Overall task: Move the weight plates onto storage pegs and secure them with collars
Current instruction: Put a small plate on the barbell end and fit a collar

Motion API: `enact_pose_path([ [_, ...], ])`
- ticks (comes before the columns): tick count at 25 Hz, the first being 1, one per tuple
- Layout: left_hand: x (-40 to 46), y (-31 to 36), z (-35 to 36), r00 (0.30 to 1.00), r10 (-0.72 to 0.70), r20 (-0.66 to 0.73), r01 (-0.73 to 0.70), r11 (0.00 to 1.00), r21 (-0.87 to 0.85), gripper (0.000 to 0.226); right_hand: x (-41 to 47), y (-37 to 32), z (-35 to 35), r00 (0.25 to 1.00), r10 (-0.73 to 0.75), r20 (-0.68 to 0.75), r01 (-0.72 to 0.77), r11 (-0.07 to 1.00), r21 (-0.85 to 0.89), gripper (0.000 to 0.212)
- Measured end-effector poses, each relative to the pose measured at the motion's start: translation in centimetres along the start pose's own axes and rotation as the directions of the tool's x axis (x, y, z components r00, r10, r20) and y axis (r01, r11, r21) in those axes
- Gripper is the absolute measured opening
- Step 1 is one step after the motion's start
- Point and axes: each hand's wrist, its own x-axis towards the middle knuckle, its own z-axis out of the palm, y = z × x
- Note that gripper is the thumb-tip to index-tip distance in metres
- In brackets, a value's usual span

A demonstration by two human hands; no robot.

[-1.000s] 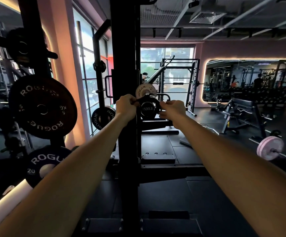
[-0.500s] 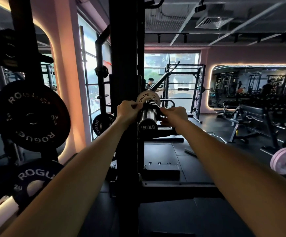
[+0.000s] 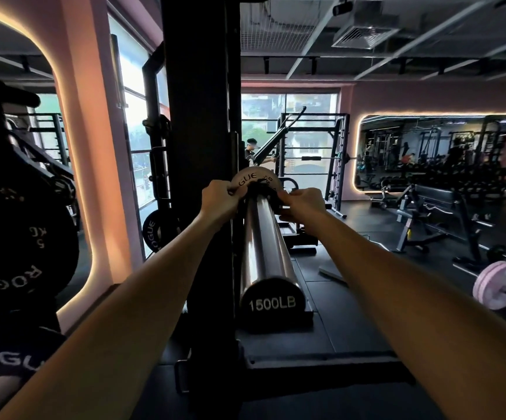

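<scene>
Small grey weight plate (image 3: 256,180), upright on steel bar sleeve (image 3: 263,237), pushed to far end beside black rack post. I read "GUE" lettering on its face. Dark collar (image 3: 260,189) around sleeve, right against plate; I can't tell if clamped. Sleeve bare and shiny from collar to near end cap, marked 1500LB.

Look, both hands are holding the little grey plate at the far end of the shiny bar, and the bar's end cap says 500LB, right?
Nearly. The end cap reads 1500LB, not 500LB, as the head view shows. The left hand and right hand are both at the little grey plate on the shiny bar.
</scene>
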Motion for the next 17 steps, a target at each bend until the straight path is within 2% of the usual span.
enact_pose_path([
  [5, 3.2, -1.1, 1.4, 0.999, 0.033, 0.010, -0.033, 0.999, 0.035, 0.033, 4.0, 0.8, 1.0, 1.000, 0.017, -0.004, -0.017, 1.000, -0.023, 0.017],
  [11, 4.9, -2.0, 2.1, 0.998, 0.058, 0.011, -0.059, 0.997, 0.044, 0.027, 6.4, 1.2, 0.6, 1.000, -0.005, 0.013, 0.006, 0.997, -0.078, 0.034],
  [14, 4.8, -1.9, 2.1, 0.998, 0.052, 0.021, -0.052, 0.999, 0.010, 0.028, 6.3, 0.6, 0.9, 0.989, -0.142, -0.049, 0.127, 0.964, -0.236, 0.031],
  [15, 4.8, -1.8, 2.1, 0.999, 0.047, 0.021, -0.048, 0.999, 0.012, 0.028, 6.3, 0.2, 1.1, 0.973, -0.224, -0.061, 0.191, 0.923, -0.335, 0.028],
  [17, 4.9, -1.8, 2.2, 0.999, 0.039, 0.012, -0.039, 0.999, 0.023, 0.028, 5.8, -0.9, 1.8, 0.930, -0.368, 0.014, 0.319, 0.785, -0.532, 0.019],
])
